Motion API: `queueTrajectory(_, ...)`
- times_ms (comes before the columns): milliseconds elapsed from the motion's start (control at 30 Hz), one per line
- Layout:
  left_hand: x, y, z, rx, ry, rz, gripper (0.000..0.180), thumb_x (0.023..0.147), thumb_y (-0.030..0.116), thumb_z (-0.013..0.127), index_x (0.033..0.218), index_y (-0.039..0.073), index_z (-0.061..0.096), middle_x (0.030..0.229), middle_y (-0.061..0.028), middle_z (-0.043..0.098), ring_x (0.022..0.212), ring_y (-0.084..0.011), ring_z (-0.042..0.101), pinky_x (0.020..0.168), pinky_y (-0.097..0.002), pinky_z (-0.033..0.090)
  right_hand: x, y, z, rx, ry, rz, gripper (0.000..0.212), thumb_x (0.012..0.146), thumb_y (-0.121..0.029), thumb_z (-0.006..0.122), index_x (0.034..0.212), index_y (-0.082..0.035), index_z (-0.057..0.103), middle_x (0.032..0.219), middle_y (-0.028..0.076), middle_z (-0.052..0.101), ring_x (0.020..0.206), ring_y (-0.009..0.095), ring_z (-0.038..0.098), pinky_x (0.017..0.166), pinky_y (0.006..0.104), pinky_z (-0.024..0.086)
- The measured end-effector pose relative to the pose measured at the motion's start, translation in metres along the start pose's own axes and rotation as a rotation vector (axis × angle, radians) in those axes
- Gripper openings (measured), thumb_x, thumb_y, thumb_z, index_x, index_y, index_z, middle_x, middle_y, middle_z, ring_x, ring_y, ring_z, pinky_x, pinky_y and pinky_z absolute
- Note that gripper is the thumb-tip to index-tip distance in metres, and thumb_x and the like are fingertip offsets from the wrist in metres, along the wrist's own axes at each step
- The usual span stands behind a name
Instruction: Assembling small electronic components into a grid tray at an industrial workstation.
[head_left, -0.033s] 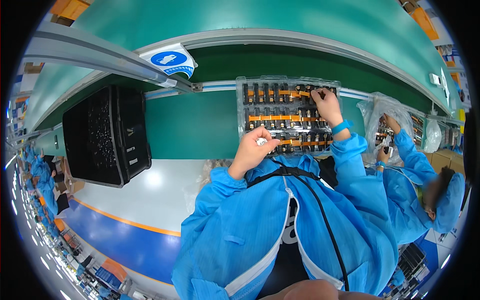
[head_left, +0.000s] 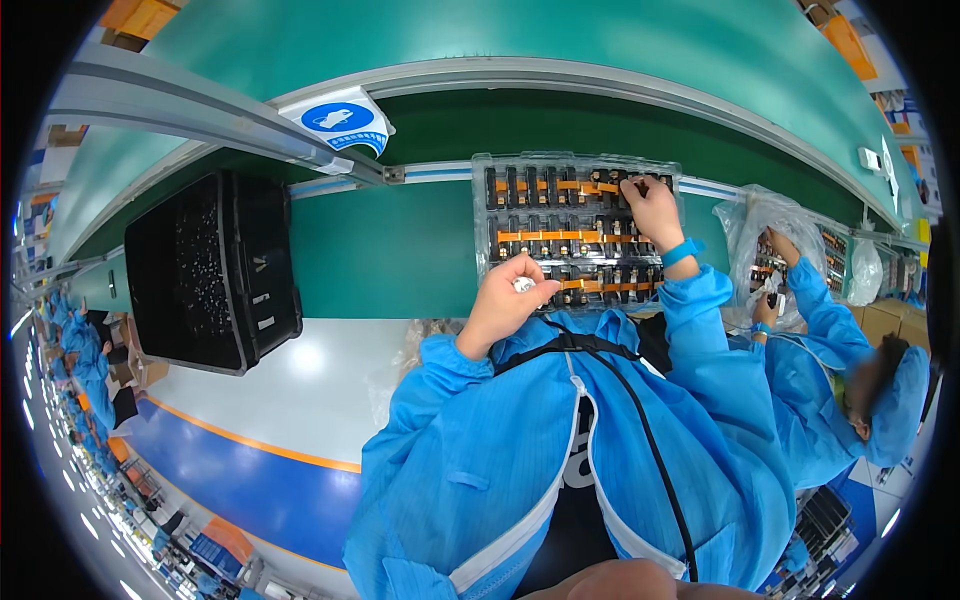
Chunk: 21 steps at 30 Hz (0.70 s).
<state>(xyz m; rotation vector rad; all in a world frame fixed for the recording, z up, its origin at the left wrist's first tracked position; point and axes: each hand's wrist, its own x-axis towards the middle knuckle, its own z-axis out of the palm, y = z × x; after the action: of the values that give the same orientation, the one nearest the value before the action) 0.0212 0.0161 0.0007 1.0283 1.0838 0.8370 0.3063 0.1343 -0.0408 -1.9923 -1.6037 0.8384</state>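
Observation:
A clear plastic tray [head_left: 482,215] lies on the green bench in front of me, filled with rows of small black parts [head_left: 512,186] with metal ends. Orange strips [head_left: 550,237] run across the rows. My right hand [head_left: 656,214] reaches over the tray's upper right corner, its fingers pinched together at the top row; what they grip is hidden. At the lower left edge of the tray, my left hand [head_left: 508,302] is closed round a small white object [head_left: 522,285], mostly covered by the fingers.
A black bin [head_left: 262,270] with small pale specks inside stands at the left on the bench. A metal rail [head_left: 430,172] runs behind the tray. On the right, a co-worker [head_left: 800,385] in blue handles similar parts by a clear plastic bag [head_left: 745,235].

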Motion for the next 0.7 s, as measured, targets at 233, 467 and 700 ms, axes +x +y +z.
queueTrajectory(233,-0.004,-0.005,0.0,-0.053,0.031,0.033,0.02,0.084,0.011,0.077,0.081,0.006,0.058,0.073,0.003,0.059,0.067,-0.0038,0.051,0.058,-0.0226,0.042,0.01,-0.006,-0.011,-0.056,-0.072,0.012,0.035,0.091,-0.034,0.064,0.097,0.0,0.069,0.089,0.023,0.069,0.086,0.043,0.065,0.074,0.0478,0.051)
queueTrajectory(467,-0.002,-0.009,-0.004,-0.07,0.083,-0.003,0.018,0.085,0.013,0.075,0.082,0.005,0.06,0.077,0.0024,0.06,0.073,-0.0054,0.053,0.067,-0.023,0.044,0.007,-0.013,0.0,-0.15,0.011,-0.024,0.035,0.09,-0.035,0.065,0.097,0.0,0.07,0.093,0.024,0.069,0.09,0.044,0.064,0.078,0.049,0.051)
queueTrajectory(700,-0.005,-0.011,-0.004,-0.092,0.081,-0.043,0.017,0.087,0.013,0.074,0.083,0.004,0.061,0.08,0.0014,0.06,0.077,-0.0065,0.054,0.071,-0.0235,0.044,0.012,-0.002,-0.01,-0.082,-0.052,-0.031,0.033,0.089,-0.032,0.066,0.095,0.001,0.07,0.086,0.024,0.069,0.084,0.041,0.066,0.073,0.0458,0.05)
